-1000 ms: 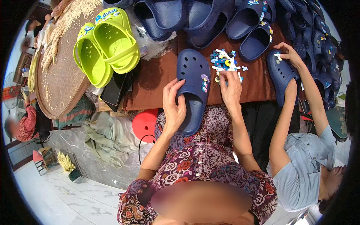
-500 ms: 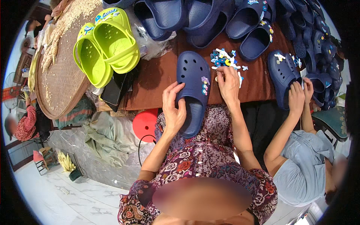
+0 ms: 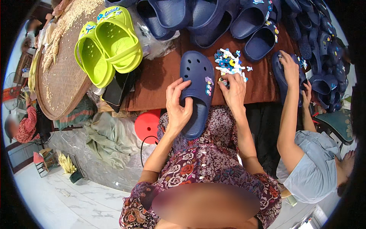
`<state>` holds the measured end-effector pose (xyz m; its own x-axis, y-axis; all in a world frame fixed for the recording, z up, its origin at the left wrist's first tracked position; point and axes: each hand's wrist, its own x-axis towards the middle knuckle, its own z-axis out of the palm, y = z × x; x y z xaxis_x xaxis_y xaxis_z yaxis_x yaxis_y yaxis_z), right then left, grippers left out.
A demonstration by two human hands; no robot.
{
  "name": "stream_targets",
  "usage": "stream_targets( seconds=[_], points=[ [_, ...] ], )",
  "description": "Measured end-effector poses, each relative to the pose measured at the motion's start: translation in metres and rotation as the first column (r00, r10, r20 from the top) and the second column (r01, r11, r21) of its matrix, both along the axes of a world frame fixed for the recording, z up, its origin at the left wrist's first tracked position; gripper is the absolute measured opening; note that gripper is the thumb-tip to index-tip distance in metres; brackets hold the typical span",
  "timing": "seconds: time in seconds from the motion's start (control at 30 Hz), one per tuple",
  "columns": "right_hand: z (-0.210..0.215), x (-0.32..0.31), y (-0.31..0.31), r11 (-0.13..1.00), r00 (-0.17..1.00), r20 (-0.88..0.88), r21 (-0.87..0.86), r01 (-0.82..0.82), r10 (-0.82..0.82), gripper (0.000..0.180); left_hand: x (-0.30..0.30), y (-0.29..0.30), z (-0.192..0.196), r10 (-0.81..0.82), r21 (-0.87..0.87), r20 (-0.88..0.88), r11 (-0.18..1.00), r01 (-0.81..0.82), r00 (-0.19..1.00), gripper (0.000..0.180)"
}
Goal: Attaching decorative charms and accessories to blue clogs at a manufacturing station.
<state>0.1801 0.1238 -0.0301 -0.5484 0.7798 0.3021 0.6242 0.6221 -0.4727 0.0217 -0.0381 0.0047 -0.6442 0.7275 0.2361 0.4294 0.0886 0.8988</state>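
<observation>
A navy clog (image 3: pixel 196 68) with round vent holes lies toe away from me, its heel overhanging the table edge above my lap. My left hand (image 3: pixel 178 107) grips its left side, fingers on the upper and thumb at the foot opening. Small colourful shoe charms (image 3: pixel 208 87) sit in a row on the clog's right side. My right hand (image 3: pixel 233 94) is just right of the clog, pinching a small dark round shoe charm (image 3: pixel 225 81) between thumb and fingers. Beyond that hand lies a loose pile of white, blue and yellow charms (image 3: pixel 228 61).
Lime-green clogs (image 3: pixel 118 45) stand at the left beside a big woven tray (image 3: pixel 65 84) of pale grains. Several navy clogs (image 3: pixel 167 15) line the far side and heap up at right. A co-worker's hand (image 3: pixel 289 68) rests on another navy clog (image 3: pixel 279 80) at right.
My right hand has drawn slightly back from the pile, with a small dark charm now showing in its fingers. The co-worker's near arm has reached farther over their clog.
</observation>
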Motion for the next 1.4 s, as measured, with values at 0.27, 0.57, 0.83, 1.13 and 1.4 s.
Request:
stream_targets(
  seconds=[0.27, 0.57, 0.83, 1.13, 1.4],
  points=[
    [0.017, -0.014, 0.006, 0.992, 0.982, -0.186, -0.118, -0.05, 0.027, 0.016, 0.0, 0.004, 0.002, 0.001, -0.034, -0.069, 0.999, -0.004, 0.998, 0.05],
    [0.014, -0.045, 0.007, 0.934, 0.931, -0.364, -0.325, -0.145, 0.017, 0.013, -0.001, 0.007, -0.002, 0.022, -0.024, -0.091, 0.999, -0.024, 0.996, 0.047],
    [0.009, -0.041, -0.003, 0.945, 0.876, -0.483, -0.293, -0.143, -0.017, 0.015, -0.001, 0.007, -0.002, 0.027, -0.031, -0.103, 0.999, -0.03, 0.994, 0.047],
    [-0.005, -0.042, 0.005, 0.77, 0.831, -0.52, -0.608, -0.196, -0.199, 0.014, -0.002, 0.007, 0.001, 0.009, -0.032, -0.093, 0.999, -0.012, 0.996, 0.047],
    [0.013, -0.044, 0.008, 0.877, 0.88, -0.475, -0.431, -0.214, -0.019, 0.012, -0.002, 0.007, -0.002, 0.024, -0.026, -0.104, 0.999, -0.027, 0.994, 0.046]
  ],
)
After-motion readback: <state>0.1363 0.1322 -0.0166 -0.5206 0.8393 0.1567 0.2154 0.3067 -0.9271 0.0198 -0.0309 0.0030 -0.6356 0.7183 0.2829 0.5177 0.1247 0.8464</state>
